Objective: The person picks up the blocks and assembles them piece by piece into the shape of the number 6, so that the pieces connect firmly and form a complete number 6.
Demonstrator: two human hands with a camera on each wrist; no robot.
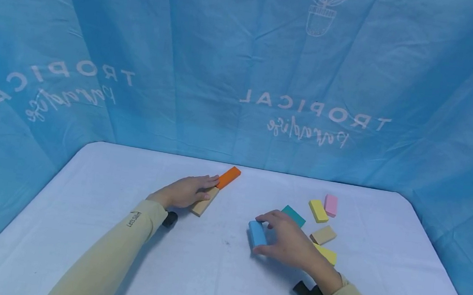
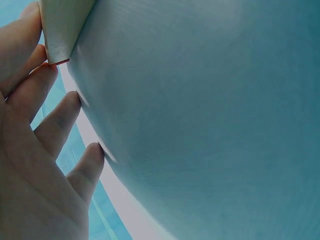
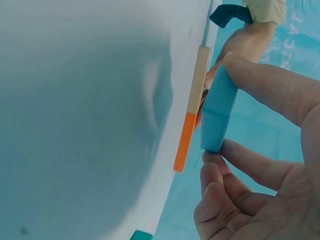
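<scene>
My left hand (image 1: 185, 190) holds a plain wooden block (image 1: 203, 204) on the table, thumb on its near side and fingertips by its far end. That block lies end to end with an orange block (image 1: 229, 177), the two forming one straight line. In the left wrist view the thumb and fingertips meet the pale block (image 2: 65, 30), the other fingers spread. To the right, my right hand (image 1: 287, 238) pinches a light blue block (image 1: 257, 233) by its two ends between thumb and fingers. The right wrist view shows this blue block (image 3: 219, 110) held over the white surface.
Right of and behind the right hand lie a teal block (image 1: 293, 215), a yellow block (image 1: 319, 211), a pink block (image 1: 330, 205), another wooden block (image 1: 323, 235) and a second yellow block (image 1: 326, 254). A blue printed curtain (image 1: 210, 66) hangs around the white table (image 1: 80, 207).
</scene>
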